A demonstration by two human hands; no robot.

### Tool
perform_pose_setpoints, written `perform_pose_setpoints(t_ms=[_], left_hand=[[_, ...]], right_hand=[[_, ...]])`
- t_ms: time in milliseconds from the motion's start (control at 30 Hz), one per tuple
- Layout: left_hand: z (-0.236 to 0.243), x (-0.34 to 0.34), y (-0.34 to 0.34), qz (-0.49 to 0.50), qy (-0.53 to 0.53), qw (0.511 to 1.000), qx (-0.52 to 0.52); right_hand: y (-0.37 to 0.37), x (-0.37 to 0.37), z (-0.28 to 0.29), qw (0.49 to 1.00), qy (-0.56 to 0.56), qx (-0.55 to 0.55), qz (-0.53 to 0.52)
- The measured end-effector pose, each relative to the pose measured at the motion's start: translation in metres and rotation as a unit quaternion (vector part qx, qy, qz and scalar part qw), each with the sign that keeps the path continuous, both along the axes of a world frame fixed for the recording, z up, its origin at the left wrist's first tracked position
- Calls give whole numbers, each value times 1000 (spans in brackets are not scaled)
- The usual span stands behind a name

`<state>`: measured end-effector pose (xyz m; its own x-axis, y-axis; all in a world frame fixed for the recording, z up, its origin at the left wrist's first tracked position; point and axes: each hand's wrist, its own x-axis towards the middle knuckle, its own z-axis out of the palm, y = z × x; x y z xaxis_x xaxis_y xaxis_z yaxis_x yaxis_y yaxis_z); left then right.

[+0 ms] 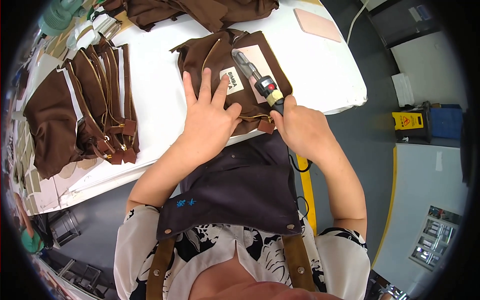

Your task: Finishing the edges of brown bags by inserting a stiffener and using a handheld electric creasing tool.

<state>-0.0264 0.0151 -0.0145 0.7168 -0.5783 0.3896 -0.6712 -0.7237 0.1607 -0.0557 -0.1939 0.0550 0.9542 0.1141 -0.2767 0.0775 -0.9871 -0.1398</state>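
A brown fabric piece with brass zips point(197, 52) lies on the white table in front of me. My left hand point(209, 117) rests on it with fingers spread, fingertips pressing beside a cream label point(232, 82). In my right hand point(302, 125) is a hot-air gun point(271, 90), a corded tool with a black handle, a red button and a metal nozzle. Its nozzle points to the upper left, over a pale pink panel point(261, 57) on the fabric. I cannot tell whether the nozzle touches it. A brown zip tab point(266, 126) hangs at the near edge.
On the left lies a stack of similar brown zipped pieces point(95, 100). More brown fabric point(195, 12) is heaped at the far side. A pink flat board point(317, 24) lies at the far right of the white table point(155, 65). The tool's black cord point(301, 170) hangs past the table's edge.
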Motion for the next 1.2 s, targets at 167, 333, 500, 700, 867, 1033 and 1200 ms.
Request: perform_pose_setpoints(t_ms=[167, 333, 500, 700, 867, 1033, 1200], left_hand=[[0, -2, -1, 19, 14, 1000, -19], [-13, -3, -1, -1, 25, 999, -39], [-15, -4, -3, 3, 4, 998, -55], [-17, -4, -3, -8, -1, 999, -50], [-16, -5, -6, -9, -17, 999, -32], [-16, -7, -7, 9, -5, 1000, -13], [-19, -7, -5, -8, -14, 1000, -7]], right_hand=[[2, 24, -7, 999, -28, 15, 15], [6, 22, -5, 1000, 4, 14, -14], [-3, -16, 4, 998, 47, -21, -23], [-17, -58, 30, 995, 90, -46, 5], [-32, -67, 62, 989, 97, -83, 77], [-40, -49, 101, 978, 130, -123, 109], [-59, -37, 102, 983, 99, -85, 125]])
